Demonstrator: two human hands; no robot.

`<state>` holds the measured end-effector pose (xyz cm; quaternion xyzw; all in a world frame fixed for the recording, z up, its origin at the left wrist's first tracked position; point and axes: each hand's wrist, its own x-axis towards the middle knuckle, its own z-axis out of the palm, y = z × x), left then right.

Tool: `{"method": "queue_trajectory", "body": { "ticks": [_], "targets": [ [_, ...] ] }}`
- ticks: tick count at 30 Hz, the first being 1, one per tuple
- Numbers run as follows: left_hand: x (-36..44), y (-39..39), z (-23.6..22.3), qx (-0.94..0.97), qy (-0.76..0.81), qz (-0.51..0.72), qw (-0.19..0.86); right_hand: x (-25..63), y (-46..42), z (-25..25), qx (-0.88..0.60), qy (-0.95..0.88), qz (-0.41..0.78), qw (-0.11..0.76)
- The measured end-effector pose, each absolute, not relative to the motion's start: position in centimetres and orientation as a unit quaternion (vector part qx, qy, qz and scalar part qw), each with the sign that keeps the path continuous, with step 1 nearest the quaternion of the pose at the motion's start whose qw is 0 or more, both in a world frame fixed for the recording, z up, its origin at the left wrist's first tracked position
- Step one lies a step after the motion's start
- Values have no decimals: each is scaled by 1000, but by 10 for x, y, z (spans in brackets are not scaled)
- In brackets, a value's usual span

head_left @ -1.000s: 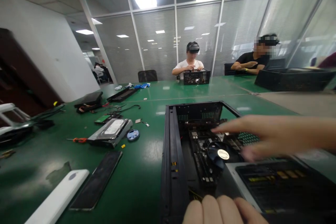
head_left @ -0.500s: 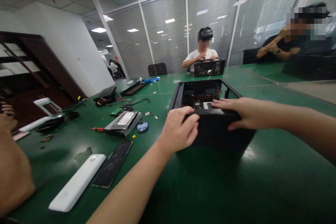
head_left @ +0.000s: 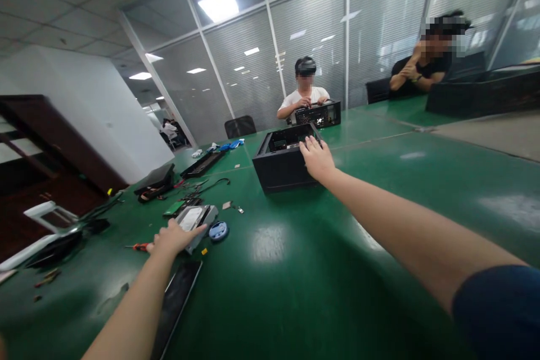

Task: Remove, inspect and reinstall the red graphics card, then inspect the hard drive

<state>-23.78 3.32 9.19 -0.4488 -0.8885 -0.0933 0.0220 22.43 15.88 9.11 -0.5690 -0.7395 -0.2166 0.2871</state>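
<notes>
- Farther off than before: my black computer case (head_left: 283, 173), mid-table, open side up, plain face toward me, long axis seemingly near–far.
- My right hand (head_left: 317, 158), fingers extended, touches its right rim.
- My left hand (head_left: 174, 239), spread wide, over the drive (head_left: 194, 217).

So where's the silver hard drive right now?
In the head view, the silver hard drive is left of centre on the green table, partly hidden by the left hand, with the round blue thing just to its right.

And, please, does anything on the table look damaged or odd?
Perhaps: the glossy green tabletop shows an irregular dull patch left of the flat black rectangular phone. It interrupts the even surface, but damage is uncertain.
</notes>
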Motion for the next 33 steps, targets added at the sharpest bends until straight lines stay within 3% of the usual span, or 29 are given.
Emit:
{"method": "queue_trajectory", "body": {
  "ticks": [4, 10, 12, 14, 17, 19, 23, 28, 33],
  "targets": [
    [-241, 38, 86, -440, -891, -112, 8, 248, 130, 84, -534, -779, -166, 284],
    [-212, 19, 92, -408, -890, -189, 76, 294, 27, 32, -531, -748, 10, 398],
    [-183, 9, 95, -437, -868, -214, 100, 291, -3, 20, -545, -683, 169, 456],
    [-137, -3, 99, -484, -834, -235, 120, 272, -25, 17, -521, -569, 414, 483],
    [-41, -30, 98, -594, -734, -297, 141, 230, -47, 25, -388, -377, 673, 504],
    [25, -54, 89, -633, -700, -321, 82, 209, -56, 33, -309, -295, 724, 542],
    [107, -90, 52, -692, -633, -338, -81, 212, -68, 32, -285, -220, 691, 627],
    [109, -86, 22, -672, -512, -443, -299, 258, -67, 23, -333, -138, 739, 568],
    [96, -74, 26, -601, -494, -429, -460, 269, -50, 28, -312, -181, 759, 542]
  ]
}}
